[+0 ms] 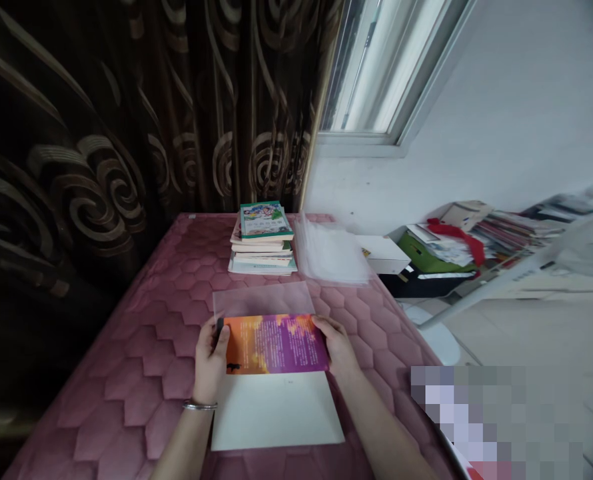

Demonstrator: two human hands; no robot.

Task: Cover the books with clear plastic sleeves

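My left hand (210, 350), with a silver bangle at its wrist, is closed on the left edge of an orange and purple printed book cover (276, 343). Its thumb lies on top of the print. At the opposite edge, my right hand (336, 340) grips the same cover, thumb uppermost. A plain whitish page or panel (279, 410) extends from the cover toward me. Beyond the cover, a clear plastic sheet (261, 299) shows above its far edge. How the sheet and the book overlap under my hands is hidden.
A pile of books (262, 240) stands farther back on the pink quilted surface (141, 360). Beside it lies a stack of clear plastic sheets (329, 253). Dark patterned curtains (151, 120) hang at left. A white box (384, 253) and a green bin (426, 250) are at right.
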